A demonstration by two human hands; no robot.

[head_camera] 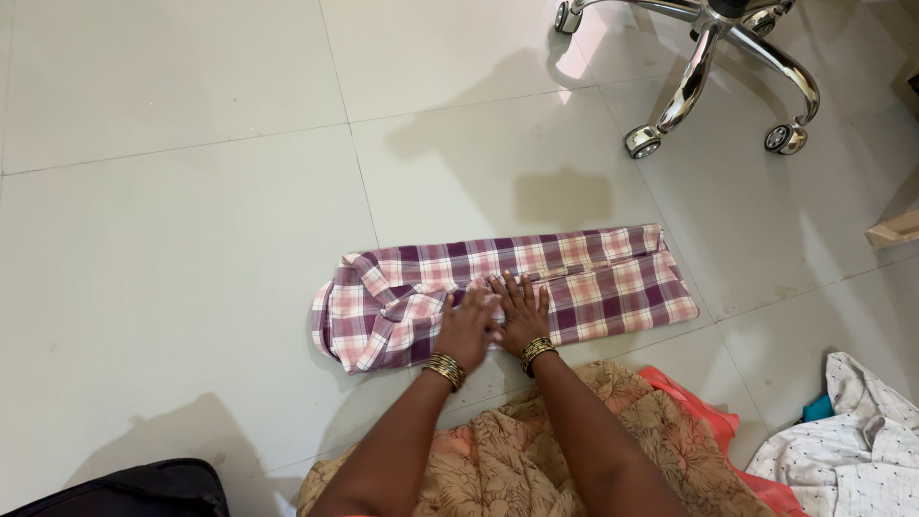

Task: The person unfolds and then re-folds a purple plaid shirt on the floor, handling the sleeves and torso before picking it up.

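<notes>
A black bag [144,486] is seen at the bottom left corner, well apart from the checked shirt [593,278], which serves as the landmark here. That shirt, in purple, pink and white checks, is laid on the pale tiled floor [191,239] as a long folded strip, its left end bunched and rumpled, its right end flatter. The left hand [467,327] is pressed flat on the shirt's near edge, around the middle, fingers spread and nothing gripped; gold bangles [445,370] are worn at that wrist. The right hand [522,311] is set just beside it, touching it, likewise open and flat on the cloth. Below the shirt, a brown floral garment [517,460] with an orange edge is spread over the person's lap. Beyond the shirt's right end, the chrome base of a wheeled chair [713,67] is seen. To the lower right of the shirt, a white dotted cloth [852,450] is heaped on the floor.
</notes>
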